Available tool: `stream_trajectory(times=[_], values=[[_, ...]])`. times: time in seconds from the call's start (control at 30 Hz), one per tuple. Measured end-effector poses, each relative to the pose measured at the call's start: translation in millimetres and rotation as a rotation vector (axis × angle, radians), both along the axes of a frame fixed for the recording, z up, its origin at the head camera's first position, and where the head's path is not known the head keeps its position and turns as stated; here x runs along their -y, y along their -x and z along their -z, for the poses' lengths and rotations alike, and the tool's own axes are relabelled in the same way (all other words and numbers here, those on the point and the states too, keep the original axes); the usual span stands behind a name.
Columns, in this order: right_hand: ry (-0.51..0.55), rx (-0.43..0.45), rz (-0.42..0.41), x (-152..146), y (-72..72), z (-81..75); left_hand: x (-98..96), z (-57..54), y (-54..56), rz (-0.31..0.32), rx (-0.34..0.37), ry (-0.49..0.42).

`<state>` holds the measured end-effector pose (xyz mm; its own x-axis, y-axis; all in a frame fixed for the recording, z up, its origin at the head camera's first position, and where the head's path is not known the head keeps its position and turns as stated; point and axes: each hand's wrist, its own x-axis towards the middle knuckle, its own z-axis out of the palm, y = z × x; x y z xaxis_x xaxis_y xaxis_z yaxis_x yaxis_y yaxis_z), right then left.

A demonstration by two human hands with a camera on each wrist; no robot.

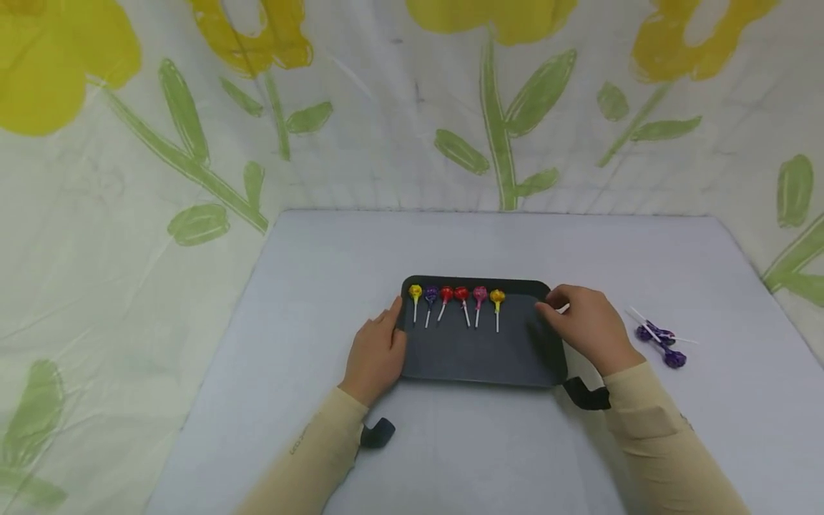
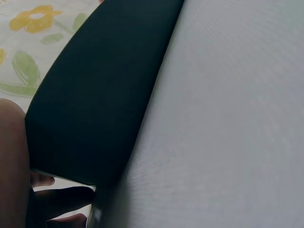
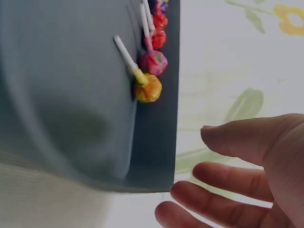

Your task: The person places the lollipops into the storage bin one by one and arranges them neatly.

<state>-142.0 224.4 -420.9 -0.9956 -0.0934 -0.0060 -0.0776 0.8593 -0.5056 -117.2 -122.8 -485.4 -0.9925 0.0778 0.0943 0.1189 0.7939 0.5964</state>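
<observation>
A dark rectangular tray (image 1: 476, 357) lies on the table, with several wrapped lollipops in a row along its far side. A yellow lollipop (image 1: 415, 293) stands at the row's left end, then purple, red and pink ones. At the right end is an orange-yellow lollipop (image 3: 148, 89), its stick pointing toward the near side. My left hand (image 1: 376, 354) holds the tray's left edge, with the thumb by the rim; its grip is partly hidden. Over the far right corner hovers my right hand (image 1: 589, 322), fingers apart and loosely bent, nothing between them.
Loose purple lollipops (image 1: 674, 357) lie crossed on the white table (image 1: 309, 286), right of my right hand. A white cloth (image 1: 386, 129) with yellow flowers and green leaves hangs behind the table and at its sides. Black straps (image 1: 587, 395) show at my wrists.
</observation>
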Motion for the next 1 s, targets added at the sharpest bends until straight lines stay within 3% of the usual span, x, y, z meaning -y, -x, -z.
stream_trajectory(times=[0.5, 1.0], values=[[-0.034, 0.078, -0.045, -9.0, -13.4, 4.1, -1.3, 3.2, 0.1, 0.006, -0.001, 0.006], [-0.021, 0.082, 0.012, -20.9, -27.0, 10.4, -0.8, 3.1, -0.6, -0.004, 0.001, 0.003]])
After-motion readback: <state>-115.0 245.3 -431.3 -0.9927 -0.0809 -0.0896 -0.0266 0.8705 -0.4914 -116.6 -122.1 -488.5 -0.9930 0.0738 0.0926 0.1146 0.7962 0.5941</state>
